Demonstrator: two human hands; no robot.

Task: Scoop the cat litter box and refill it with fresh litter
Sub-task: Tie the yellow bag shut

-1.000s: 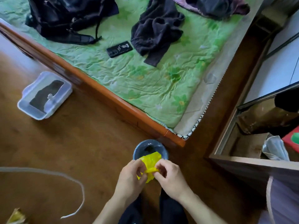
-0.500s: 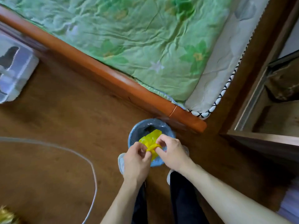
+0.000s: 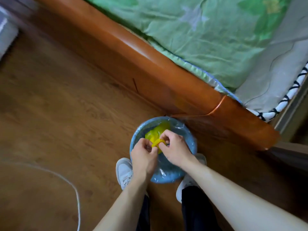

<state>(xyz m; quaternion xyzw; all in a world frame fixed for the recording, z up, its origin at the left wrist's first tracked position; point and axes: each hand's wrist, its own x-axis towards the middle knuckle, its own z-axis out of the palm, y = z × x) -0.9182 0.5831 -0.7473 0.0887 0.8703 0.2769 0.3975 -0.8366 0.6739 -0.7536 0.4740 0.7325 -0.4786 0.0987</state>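
Observation:
A small yellow plastic bag [image 3: 155,133] hangs over a round blue bin [image 3: 190,140] lined with clear plastic, which stands on the floor by the bed corner. My left hand [image 3: 144,155] and my right hand [image 3: 175,147] meet above the bin, and each pinches the twisted yellow neck of the bag between curled fingers. A sliver of the clear plastic litter box [image 3: 5,33] shows at the far left edge, blurred.
The orange wooden bed frame [image 3: 126,52] runs diagonally behind the bin, with a green quilt [image 3: 208,30] on top. A white cord [image 3: 73,185] curves over the wooden floor at lower left. My two grey shoes [image 3: 124,170] stand under the bin's near side.
The view has closed in and tilted down over the bin. Both hands have carried the yellow bag from in front of the bin to above its opening, still pinching its neck.

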